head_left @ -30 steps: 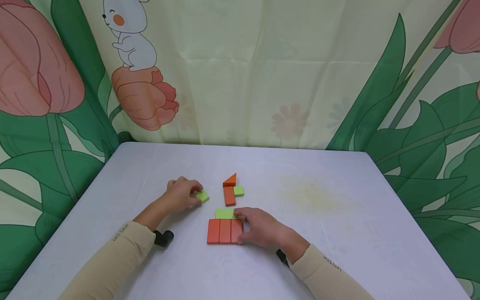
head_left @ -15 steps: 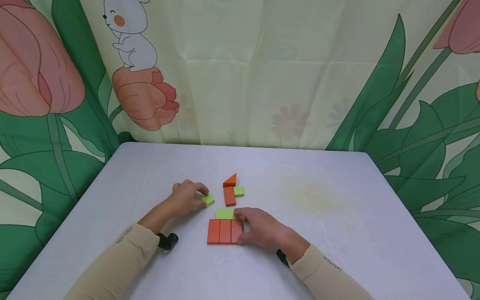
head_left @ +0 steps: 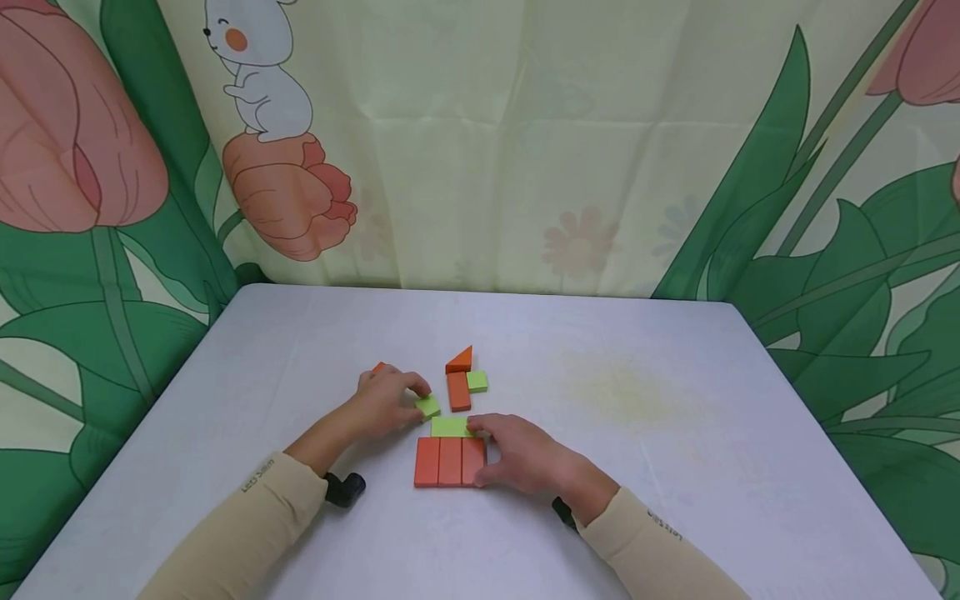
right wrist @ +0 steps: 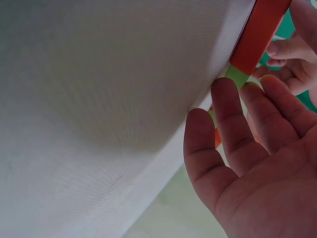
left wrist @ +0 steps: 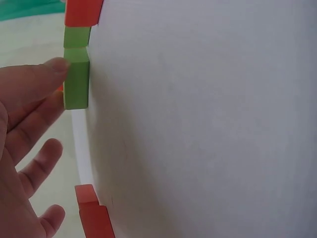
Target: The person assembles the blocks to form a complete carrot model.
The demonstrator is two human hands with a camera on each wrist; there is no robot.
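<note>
My left hand (head_left: 386, 404) pinches a small green block (head_left: 427, 407) between thumb and fingers, just left of an upright-lying red rectangle block (head_left: 459, 392). In the left wrist view, that green block (left wrist: 77, 84) sits at the thumb tip. A longer green block (head_left: 448, 427) lies along the far side of a row of three red blocks (head_left: 438, 462). My right hand (head_left: 528, 454) rests at the right end of this group, index fingertip on the green block and thumb by the near red corner. Its fingers (right wrist: 230, 114) are loosely extended in the right wrist view.
An orange triangle block (head_left: 461, 360) tops the red rectangle, with a small green block (head_left: 477, 382) at its right. Another orange piece (head_left: 379, 366) peeks out behind the left hand. The white table (head_left: 675, 467) meets a printed curtain (head_left: 465, 167) at the back.
My left hand has slid the small green block rightward and slightly nearer, close to the other blocks. An orange piece has come into view behind it. The right hand has stayed in place.
</note>
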